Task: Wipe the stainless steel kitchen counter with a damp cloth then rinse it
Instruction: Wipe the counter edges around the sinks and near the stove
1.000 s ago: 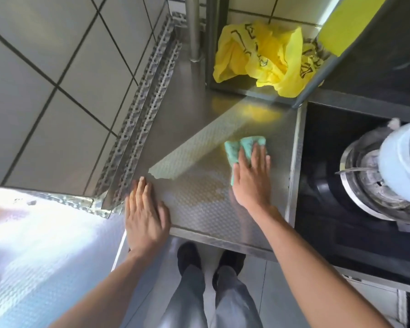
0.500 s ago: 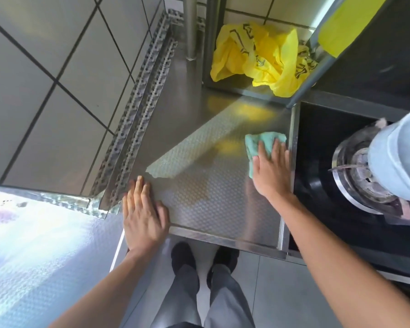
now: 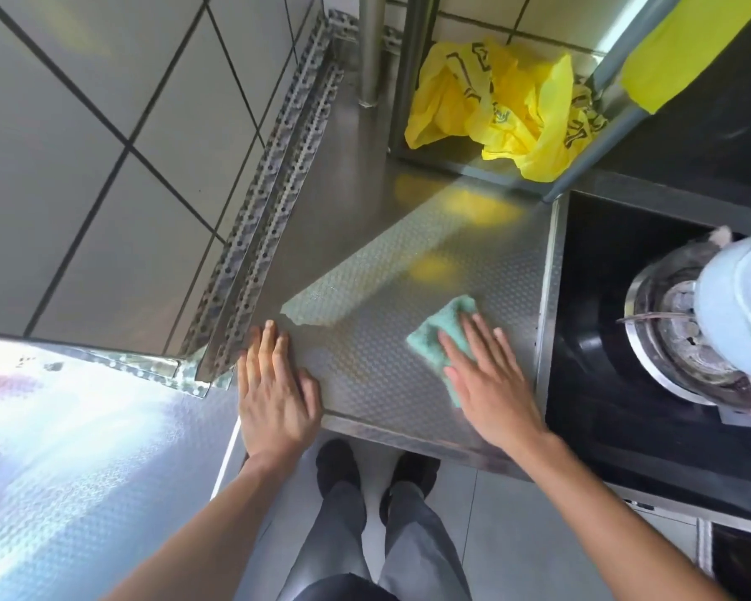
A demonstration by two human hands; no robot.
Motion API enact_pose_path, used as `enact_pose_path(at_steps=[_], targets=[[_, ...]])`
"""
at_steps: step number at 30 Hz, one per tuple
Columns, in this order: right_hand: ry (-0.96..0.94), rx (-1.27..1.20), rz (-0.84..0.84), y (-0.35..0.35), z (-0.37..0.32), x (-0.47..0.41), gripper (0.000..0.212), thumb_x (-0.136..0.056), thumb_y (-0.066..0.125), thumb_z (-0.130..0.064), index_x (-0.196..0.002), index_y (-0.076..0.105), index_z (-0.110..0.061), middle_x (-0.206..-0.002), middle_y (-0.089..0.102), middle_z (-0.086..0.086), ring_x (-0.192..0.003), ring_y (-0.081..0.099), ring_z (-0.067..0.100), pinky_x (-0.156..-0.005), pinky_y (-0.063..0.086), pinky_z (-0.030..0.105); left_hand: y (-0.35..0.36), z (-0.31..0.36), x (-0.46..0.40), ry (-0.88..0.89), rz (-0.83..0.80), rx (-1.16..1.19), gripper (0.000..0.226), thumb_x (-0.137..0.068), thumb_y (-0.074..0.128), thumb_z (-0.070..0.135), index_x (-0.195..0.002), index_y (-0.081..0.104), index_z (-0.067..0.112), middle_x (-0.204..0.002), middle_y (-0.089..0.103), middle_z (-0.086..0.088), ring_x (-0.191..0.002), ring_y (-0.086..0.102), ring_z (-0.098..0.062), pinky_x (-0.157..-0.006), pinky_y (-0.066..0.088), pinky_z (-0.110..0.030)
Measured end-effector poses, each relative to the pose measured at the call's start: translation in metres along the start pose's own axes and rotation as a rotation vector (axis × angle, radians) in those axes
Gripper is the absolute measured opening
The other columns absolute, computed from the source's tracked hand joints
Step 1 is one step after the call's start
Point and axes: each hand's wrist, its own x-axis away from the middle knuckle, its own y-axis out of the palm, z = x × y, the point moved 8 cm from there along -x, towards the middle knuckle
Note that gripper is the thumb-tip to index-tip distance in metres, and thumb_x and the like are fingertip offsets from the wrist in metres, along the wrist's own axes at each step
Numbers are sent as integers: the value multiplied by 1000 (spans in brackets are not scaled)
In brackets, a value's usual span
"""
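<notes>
— Where's the cloth (image 3: 441, 329)?
— On the steel counter (image 3: 386, 271), near its front edge, pinned under the right hand (image 3: 486, 377), fingers flat and spread.
— The left hand (image 3: 274, 390)?
— Palm down, empty, at the counter's front left corner.
— Anything else?
— A yellow bag (image 3: 495, 106) behind the counter, a burner (image 3: 677, 336) right of it.

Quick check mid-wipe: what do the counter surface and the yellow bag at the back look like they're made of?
Counter: looks like stainless steel with an embossed dimpled finish; it shines and mirrors the bag's yellow. Yellow bag: apparently thin plastic film, crumpled with glossy creases and black print. Green cloth under the right hand: soft, fuzzy fabric, possibly microfibre.
</notes>
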Motion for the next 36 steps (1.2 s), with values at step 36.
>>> enact_pose_path(at_steps=[36], targets=[[-295, -38, 47, 12, -146, -25, 55, -107, 33, -40, -160, 22, -32, -171, 10, 2, -159, 0, 22, -129, 11, 49, -9, -52, 3, 209, -136, 98, 52, -109, 36, 47, -153, 41, 20, -166, 34, 6, -149, 40, -13, -124, 26, -27]])
